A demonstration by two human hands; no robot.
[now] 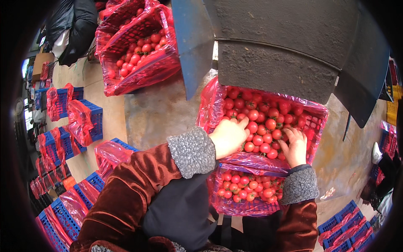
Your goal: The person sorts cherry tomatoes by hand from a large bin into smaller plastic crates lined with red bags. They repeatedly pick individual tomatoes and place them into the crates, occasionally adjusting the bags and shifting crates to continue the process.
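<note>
Before me is a crate [320, 121] lined with pink-red plastic film and filled with small red tomatoes [265, 147], some with green calyxes. My left hand [231, 137] lies palm down over the tomatoes at its left side, fingers spread and touching them; what is under the palm is hidden. At the right side, my right hand [295, 146] reaches in, thumb and fingers apart against the fruit. Nearer to my body, a second lined crate [245, 209] holds more red tomatoes [248, 187].
A dark, dirt-coated sorting chute [277, 63] with blue side plates [192, 47] overhangs the crate's far edge. Another lined tomato crate [141, 75] stands at upper left. Blue crates [61, 217] with pink film line the left; more blue crates [346, 226] sit at lower right.
</note>
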